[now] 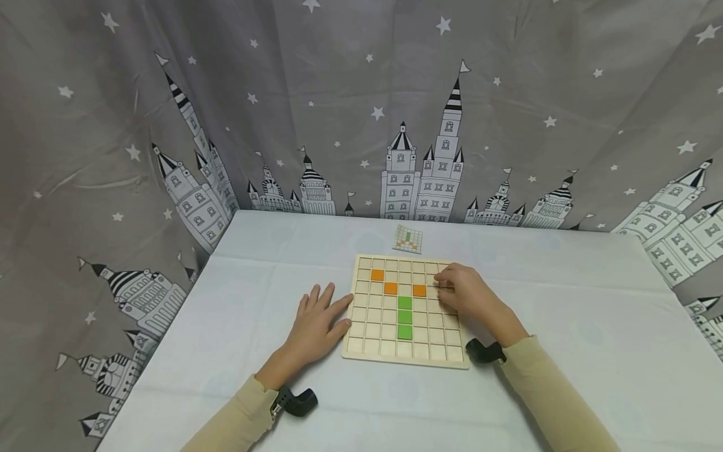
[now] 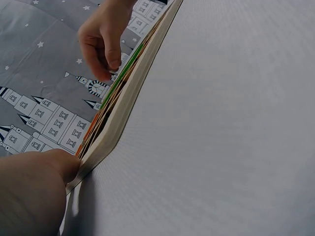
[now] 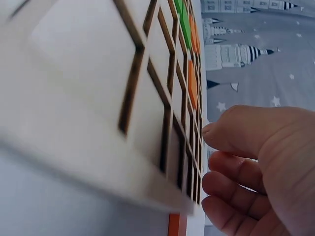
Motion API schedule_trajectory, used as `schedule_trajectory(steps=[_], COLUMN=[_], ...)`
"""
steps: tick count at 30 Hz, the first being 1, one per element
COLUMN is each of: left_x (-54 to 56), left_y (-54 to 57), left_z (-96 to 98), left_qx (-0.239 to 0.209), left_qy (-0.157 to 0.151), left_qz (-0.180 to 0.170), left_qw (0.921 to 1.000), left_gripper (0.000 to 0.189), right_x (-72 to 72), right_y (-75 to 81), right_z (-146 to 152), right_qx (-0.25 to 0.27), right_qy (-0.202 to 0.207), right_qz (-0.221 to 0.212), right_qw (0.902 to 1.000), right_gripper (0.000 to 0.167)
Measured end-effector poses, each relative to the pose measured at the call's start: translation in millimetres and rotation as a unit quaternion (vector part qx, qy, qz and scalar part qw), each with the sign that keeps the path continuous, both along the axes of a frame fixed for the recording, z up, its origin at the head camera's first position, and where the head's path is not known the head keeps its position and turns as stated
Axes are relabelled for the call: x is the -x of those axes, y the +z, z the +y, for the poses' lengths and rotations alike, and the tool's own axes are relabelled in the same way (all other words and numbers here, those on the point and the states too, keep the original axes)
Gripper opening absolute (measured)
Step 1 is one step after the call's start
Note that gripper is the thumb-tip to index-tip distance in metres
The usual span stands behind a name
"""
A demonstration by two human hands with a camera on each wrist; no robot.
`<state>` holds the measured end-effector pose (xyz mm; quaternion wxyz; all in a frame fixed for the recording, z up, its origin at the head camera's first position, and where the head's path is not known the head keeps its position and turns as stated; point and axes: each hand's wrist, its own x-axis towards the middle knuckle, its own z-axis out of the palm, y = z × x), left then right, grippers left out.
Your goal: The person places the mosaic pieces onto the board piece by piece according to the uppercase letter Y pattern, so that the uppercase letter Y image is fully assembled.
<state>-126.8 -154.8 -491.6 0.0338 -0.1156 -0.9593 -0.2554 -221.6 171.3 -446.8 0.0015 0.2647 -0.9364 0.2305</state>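
A pale wooden grid board (image 1: 395, 360) lies on the table. Orange tiles (image 1: 377, 275) and green tiles (image 1: 405, 317) fill some of its squares. My left hand (image 1: 318, 326) rests flat on the cloth with spread fingers, index finger and thumb at the board's left edge. Over the board's upper right part is my right hand (image 1: 471, 295), fingers loosely bent. In the right wrist view nothing shows between its thumb and fingertips. Past the board's edge there, an orange piece (image 3: 176, 223) is partly visible; in the head view I cannot make it out.
A small card (image 1: 408, 239) with a coloured grid pattern lies behind the board. White cloth (image 1: 565, 301) covers the table. A grey curtain (image 1: 339, 125) with castles and stars hangs behind and at the sides. Dark wrist cameras (image 1: 302, 403) sit at both cuffs.
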Motion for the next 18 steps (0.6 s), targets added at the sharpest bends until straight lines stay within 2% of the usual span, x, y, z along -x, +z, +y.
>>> schedule_trajectory(steps=[5, 13, 18], left_x=[-0.2, 0.2, -0.1], left_y=[0.2, 0.8, 0.7], left_z=[0.3, -0.1, -0.3], left_qx=[-0.002, 0.005, 0.003], left_qy=[-0.001, 0.001, -0.002], left_qz=[-0.003, -0.001, 0.001], left_qw=[1.0, 1.0, 1.0], left_gripper=[0.05, 0.05, 0.05], right_x=[-0.4, -1.7, -3.1], right_y=[0.5, -1.7, -3.7], right_z=[13.8, 33.6, 41.1], right_qx=[-0.01, -0.024, -0.033], right_qy=[-0.026, -0.039, -0.057], right_qz=[-0.002, 0.01, -0.003], right_qw=[0.9996, 0.9989, 0.9978], right_gripper=[0.03, 0.025, 0.027])
